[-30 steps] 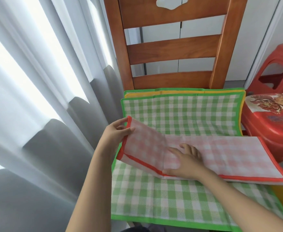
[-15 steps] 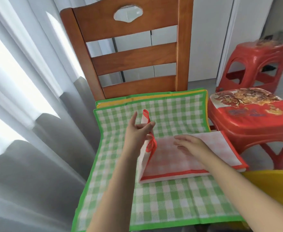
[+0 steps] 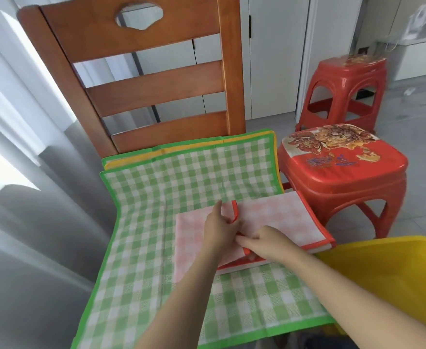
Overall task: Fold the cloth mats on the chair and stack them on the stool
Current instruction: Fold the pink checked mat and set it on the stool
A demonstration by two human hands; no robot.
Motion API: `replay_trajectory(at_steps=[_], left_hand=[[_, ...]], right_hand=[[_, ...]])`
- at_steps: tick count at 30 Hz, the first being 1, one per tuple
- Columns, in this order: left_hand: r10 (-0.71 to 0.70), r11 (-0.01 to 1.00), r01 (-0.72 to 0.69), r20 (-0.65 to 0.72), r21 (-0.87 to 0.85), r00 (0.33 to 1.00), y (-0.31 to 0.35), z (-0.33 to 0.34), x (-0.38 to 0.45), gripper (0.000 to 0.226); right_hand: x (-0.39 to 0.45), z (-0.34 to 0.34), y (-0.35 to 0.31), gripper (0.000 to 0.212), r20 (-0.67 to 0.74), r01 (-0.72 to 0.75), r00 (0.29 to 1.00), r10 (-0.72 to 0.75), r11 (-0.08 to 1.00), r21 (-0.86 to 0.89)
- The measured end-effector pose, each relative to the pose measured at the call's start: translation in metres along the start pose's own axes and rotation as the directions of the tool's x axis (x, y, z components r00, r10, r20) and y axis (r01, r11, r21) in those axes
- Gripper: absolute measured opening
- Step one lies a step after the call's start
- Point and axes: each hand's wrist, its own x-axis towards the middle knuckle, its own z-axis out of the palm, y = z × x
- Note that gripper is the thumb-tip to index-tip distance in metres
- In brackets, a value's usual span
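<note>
A yellow bin is sitting at the lower right of the frame. Only its rim and part of one side are showing, so what is inside it cannot be told.

A brown wooden chair is standing in the upper left and middle. Its seat is carrying a stack of flat cloth mats. The green checked mat is lying on top, spread wide and hanging off the front. Under it, at the back edge, one yellow border and one more green border are peeking out, so at least three flat mats are in the stack.

One pink checked mat with a red-orange edge is lying on the green mat, in the middle right of the frame. It is folded over on itself.

Two hands are working on it. The left hand is curling its fingers and pinching a raised red-orange edge of the pink mat. The right hand is lying low on the mat with its fingers bent round the red-orange edge near the front, and its fingertips are touching the left hand.

Two red plastic stools are standing at the right. The near stool is just beside the chair and has a flower picture on its top. The far stool is behind it, in the upper right.

A grey curtain is hanging down the left side.
</note>
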Motion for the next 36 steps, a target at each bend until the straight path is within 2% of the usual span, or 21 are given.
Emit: replay_trajectory(at_steps=[3,6,10,16,20,23,25,28,31,34,36], left_hand=[[0.041,0.995,-0.038,-0.031,0.092,0.999,-0.001,-0.004,0.005,0.063],[0.201,0.943,-0.158,-0.125,0.293,0.971,-0.011,-0.014,0.013,0.035],[0.260,0.889,-0.194,-0.107,0.415,0.960,-0.032,-0.025,0.022,0.031],[0.239,0.843,-0.170,-0.071,0.511,0.968,-0.027,-0.021,0.035,0.034],[0.222,0.815,-0.136,-0.087,0.563,0.971,-0.019,-0.022,0.042,0.031],[0.173,0.865,-0.079,-0.147,0.495,0.974,-0.013,-0.035,0.041,0.023],[0.091,0.917,-0.004,-0.201,0.399,0.975,-0.010,-0.049,0.037,0.019],[-0.041,0.943,0.112,-0.225,0.313,0.973,-0.016,-0.072,0.024,0.036],[-0.112,0.895,0.182,-0.189,0.407,0.976,-0.030,-0.091,0.004,0.038],[-0.151,0.819,0.187,-0.110,0.542,0.982,-0.040,-0.098,-0.016,0.035],[-0.107,0.786,0.160,-0.124,0.598,0.986,-0.042,-0.094,-0.025,0.026]], right_hand=[[0.006,0.003,0.006,0.039,-0.014,0.021,1.000,-0.024,0.988,-0.156],[0.005,0.006,0.008,0.037,-0.024,0.081,0.996,-0.090,0.965,-0.250],[0.005,0.009,0.010,0.037,-0.028,0.103,0.993,-0.114,0.959,-0.263],[0.007,0.016,0.014,0.036,-0.070,0.105,0.989,-0.131,0.951,-0.291],[0.005,0.020,0.015,0.036,-0.100,0.119,0.981,-0.168,0.918,-0.377],[0.005,0.018,0.011,0.036,-0.168,0.080,0.968,-0.185,0.866,-0.493],[0.008,0.015,0.007,0.033,-0.245,0.040,0.948,-0.206,0.836,-0.547],[0.019,0.009,0.004,0.021,-0.356,-0.039,0.909,-0.217,0.807,-0.590],[0.034,0.008,0.003,0.033,-0.406,-0.092,0.892,-0.198,0.801,-0.592],[0.045,0.012,0.000,0.027,-0.414,-0.011,0.881,-0.231,0.862,-0.507],[0.047,0.016,-0.001,0.023,-0.413,0.031,0.871,-0.265,0.870,-0.493]])
